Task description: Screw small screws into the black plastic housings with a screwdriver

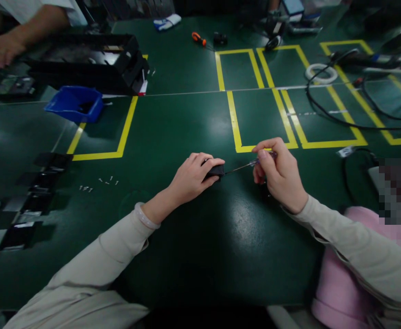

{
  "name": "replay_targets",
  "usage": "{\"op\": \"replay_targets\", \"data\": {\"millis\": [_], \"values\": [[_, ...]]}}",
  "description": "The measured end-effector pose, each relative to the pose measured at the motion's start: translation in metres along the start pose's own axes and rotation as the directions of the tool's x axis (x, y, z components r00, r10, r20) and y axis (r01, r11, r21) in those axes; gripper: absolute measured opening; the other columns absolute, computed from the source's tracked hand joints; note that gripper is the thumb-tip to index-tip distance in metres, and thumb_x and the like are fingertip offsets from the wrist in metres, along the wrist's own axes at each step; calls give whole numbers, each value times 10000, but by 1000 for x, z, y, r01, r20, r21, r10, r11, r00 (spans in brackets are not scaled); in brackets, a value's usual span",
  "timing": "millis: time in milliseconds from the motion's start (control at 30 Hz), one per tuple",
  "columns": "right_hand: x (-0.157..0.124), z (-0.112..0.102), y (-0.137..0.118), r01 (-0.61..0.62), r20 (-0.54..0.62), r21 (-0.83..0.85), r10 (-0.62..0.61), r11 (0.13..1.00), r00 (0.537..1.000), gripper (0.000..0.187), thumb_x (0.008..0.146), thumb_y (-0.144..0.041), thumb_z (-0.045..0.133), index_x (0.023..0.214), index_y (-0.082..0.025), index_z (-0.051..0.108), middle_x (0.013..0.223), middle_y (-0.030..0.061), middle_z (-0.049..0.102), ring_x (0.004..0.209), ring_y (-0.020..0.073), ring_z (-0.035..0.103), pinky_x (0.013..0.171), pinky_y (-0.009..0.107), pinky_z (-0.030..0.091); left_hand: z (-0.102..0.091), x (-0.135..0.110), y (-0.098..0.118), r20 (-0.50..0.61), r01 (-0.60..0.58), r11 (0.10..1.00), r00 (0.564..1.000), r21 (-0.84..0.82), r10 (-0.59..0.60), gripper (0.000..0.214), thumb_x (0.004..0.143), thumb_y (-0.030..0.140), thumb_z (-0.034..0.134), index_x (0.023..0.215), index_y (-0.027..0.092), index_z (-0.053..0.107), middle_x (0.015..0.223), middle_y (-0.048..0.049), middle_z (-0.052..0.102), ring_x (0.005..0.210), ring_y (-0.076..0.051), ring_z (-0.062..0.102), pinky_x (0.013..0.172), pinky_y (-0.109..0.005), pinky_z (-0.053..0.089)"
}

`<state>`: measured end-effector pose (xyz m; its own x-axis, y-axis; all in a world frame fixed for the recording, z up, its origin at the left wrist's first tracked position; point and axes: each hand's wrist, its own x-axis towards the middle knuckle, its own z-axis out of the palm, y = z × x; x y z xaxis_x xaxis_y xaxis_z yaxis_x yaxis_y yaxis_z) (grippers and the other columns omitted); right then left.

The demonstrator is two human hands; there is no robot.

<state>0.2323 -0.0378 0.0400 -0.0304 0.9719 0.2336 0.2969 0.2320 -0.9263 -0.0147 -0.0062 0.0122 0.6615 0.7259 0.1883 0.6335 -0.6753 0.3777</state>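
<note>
Around a small black box-shaped part (216,171) my left hand (196,177) is closed, keeping it on or just above the green table. My right hand (278,171) grips a screwdriver (255,162) by its clear handle. The thin shaft points left, and its tip meets the right side of the black part or lies very close to it. My fingers cover much of the part, so its exact kind is hidden. Left of my left hand, several small screws (107,182) lie scattered on the table.
Flat black pieces (42,185) line the left side, below a blue bin (78,104) and a long black housing (93,64). A co-worker's hand (3,49) is at the upper left. An orange-handled screwdriver (198,38) lies at the back; black cables (334,116) loop at right.
</note>
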Motion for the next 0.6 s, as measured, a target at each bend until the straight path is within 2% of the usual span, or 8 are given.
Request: {"op": "replay_targets", "data": {"millis": [167,300,500,600], "values": [[-3,0,4,-24,-48,78,28,997,998,197,1017,-443,511,973,-252,530,512,-90,460,400,97,531,386,245,383,0,0,0,3,1,1000,1000,-1,-1,383,1011,341,536,1376,226,531,1281,-100,589,1167,-261,521,998,-428,459],[-4,-1,9,-13,-19,92,15,996,1000,222,1000,-417,557,881,-230,547,477,-105,405,373,79,512,383,224,358,0,0,0,-1,-8,1000,1000,7,8,379,1016,350,527,1373,223,535,1279,-102,592,1171,-262,523,1014,-436,451],[-8,-3,16,28,3,131,-29,991,1000,123,1014,-367,544,1024,-245,544,551,-94,502,445,82,548,426,223,407,1,0,-1,-5,-12,1000,1000,4,12,381,1007,332,552,1370,215,540,1276,-100,597,1171,-262,525,1015,-434,454],[-9,-4,16,22,20,102,-24,995,1000,147,1008,-387,552,979,-243,554,531,-89,515,418,82,533,417,228,397,1,-1,-1,-2,-12,1000,1000,6,12,379,1008,331,550,1368,214,537,1274,-101,598,1162,-261,525,1002,-432,460]]}}
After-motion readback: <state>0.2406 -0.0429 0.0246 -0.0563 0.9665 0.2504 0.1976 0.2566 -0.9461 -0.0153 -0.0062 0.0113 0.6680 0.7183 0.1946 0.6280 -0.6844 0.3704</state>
